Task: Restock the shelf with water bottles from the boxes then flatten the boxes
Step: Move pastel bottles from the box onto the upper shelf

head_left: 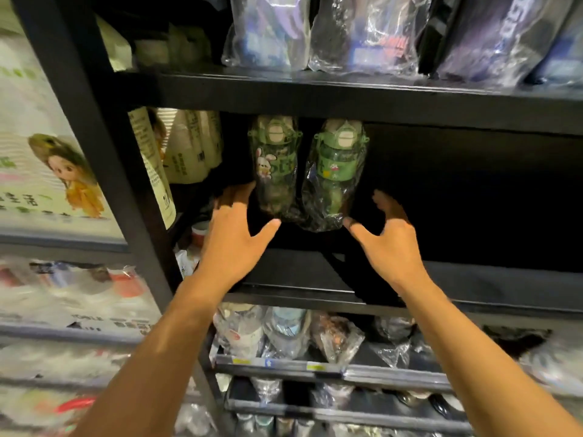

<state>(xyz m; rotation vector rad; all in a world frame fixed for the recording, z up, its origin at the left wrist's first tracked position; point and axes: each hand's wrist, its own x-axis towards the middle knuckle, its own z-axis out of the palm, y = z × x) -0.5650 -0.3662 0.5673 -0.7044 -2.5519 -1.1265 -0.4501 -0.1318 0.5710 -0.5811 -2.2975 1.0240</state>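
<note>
Bottles (pixel 310 171) — two on the shelf (pixel 441 279), much room left; left hand (pixel 235 244) and right hand (pixel 388 244) spread, empty — boxes unseen.

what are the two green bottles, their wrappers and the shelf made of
Bottles: likely translucent green plastic, since light passes through the bodies. Wrappers: thin clear film, crinkled with glossy glints. Shelf: matte black, possibly painted metal or board; cannot tell.

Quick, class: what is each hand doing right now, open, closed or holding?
Left hand: open, beside the left green bottle.
Right hand: open, holding nothing.
</note>
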